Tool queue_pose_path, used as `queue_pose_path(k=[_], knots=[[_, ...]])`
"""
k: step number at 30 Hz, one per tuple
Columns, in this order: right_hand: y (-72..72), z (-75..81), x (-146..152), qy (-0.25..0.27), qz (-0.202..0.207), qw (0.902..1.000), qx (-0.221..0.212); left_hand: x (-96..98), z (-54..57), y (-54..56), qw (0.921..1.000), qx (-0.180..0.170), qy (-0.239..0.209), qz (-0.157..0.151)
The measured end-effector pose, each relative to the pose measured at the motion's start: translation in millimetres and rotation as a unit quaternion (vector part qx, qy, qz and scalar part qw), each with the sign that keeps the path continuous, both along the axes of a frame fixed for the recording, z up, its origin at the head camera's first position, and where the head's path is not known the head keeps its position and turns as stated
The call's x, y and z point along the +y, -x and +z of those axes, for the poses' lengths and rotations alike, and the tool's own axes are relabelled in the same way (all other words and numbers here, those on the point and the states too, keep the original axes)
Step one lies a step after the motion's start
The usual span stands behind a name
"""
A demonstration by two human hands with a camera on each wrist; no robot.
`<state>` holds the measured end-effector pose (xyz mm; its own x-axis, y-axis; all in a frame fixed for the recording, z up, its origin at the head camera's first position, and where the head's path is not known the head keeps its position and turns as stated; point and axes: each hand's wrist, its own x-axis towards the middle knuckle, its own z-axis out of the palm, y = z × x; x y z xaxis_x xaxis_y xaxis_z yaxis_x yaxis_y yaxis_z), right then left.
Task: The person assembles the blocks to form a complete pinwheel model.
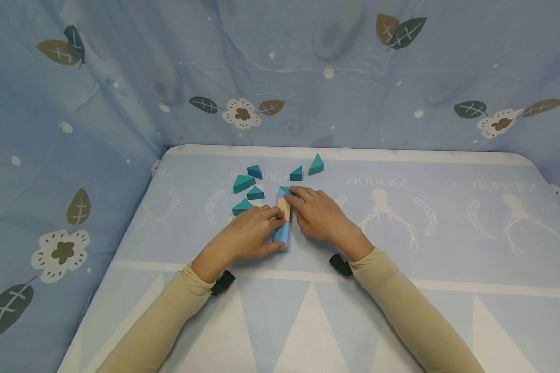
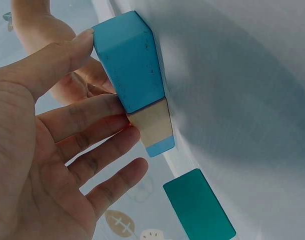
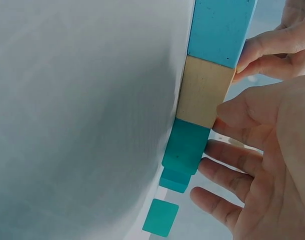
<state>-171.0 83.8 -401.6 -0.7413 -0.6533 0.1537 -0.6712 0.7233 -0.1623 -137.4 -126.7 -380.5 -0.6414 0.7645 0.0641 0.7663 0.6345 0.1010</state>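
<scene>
A row of blocks lies on the cloth between both hands: a long blue block (image 1: 281,237) nearest the body, a bare wooden block (image 1: 284,204), then a small light-blue triangular piece (image 1: 280,194) beside a teal triangular block (image 1: 284,189) at the far end. My left hand (image 1: 249,233) comes from the left, its thumb at the blue block's near end and its fingertips by the wooden block (image 2: 151,121). From the right, my right hand (image 1: 322,215) rests its fingertips along the teal block (image 3: 186,146), with the thumb at the wooden block's edge (image 3: 202,90). Fingers of both hands are extended.
Several loose triangular blocks, including a teal one (image 1: 243,183), lie left of the row's far end. Beyond it stand a small dark-teal triangle (image 1: 296,173) and a taller teal one (image 1: 316,165). A patterned blue curtain (image 1: 280,72) hangs behind the table.
</scene>
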Motion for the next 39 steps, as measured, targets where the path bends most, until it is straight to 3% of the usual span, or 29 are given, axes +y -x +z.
queue_pose_path(k=[16,24,32,39], knots=[[3.1,2.8,2,0.019,0.012,0.9994,-0.026,-0.1,0.0,-0.3,1.0,0.007,-0.002,0.001],[6.5,4.1,8,0.013,-0.008,0.9993,-0.034,1.0,0.8,-0.2,1.0,0.002,0.001,0.002],[19.3,2.2,20,0.029,-0.037,0.9978,-0.048,1.8,0.7,0.8,1.0,-0.002,0.008,-0.001],[35.0,9.4,23,0.027,-0.058,0.9967,-0.05,-0.8,1.3,-0.6,0.9999,0.006,0.014,0.0]])
